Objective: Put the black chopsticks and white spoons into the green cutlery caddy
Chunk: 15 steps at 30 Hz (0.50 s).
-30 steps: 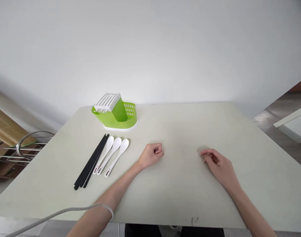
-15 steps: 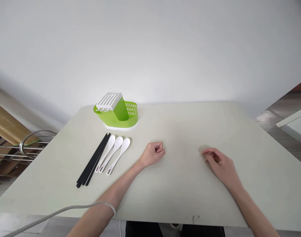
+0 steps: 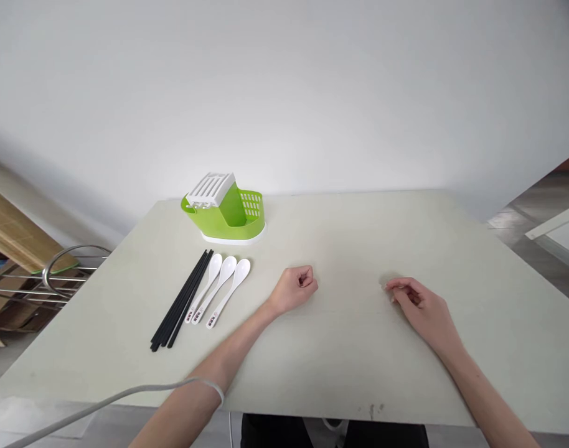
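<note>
My left hand (image 3: pixel 294 288) rests on the pale table (image 3: pixel 359 348) as a loose fist with nothing in it. My right hand (image 3: pixel 419 308) lies on the table to the right, fingers curled loosely downward, empty. Left of my left hand lie three white spoons (image 3: pixel 221 289) side by side, and beside them a bundle of black chopsticks (image 3: pixel 182 301). Behind these stands a green cutlery holder (image 3: pixel 226 208) with a white slotted top, near the table's far edge.
A grey cable (image 3: pixel 107 398) runs from a band on my left forearm off the lower left. A metal wire rack (image 3: pixel 37 280) and wooden boards stand left of the table. A white wall rises behind it.
The view has shifted slightly, so everything sits a little further right in the frame. Both hands stay resting in the same places on the table.
</note>
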Available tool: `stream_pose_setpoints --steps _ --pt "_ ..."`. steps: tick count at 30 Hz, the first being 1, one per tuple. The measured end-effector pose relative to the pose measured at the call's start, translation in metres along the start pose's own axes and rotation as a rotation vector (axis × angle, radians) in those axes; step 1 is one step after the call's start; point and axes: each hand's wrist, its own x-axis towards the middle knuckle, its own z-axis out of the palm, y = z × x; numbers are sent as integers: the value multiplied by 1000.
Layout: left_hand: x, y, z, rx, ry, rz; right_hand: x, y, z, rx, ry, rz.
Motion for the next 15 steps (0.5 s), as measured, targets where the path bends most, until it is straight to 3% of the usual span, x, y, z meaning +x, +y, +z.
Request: stream_pose_setpoints --steps 15 --pt "0 1 0 28 -16 -2 2 3 1 -21 6 12"
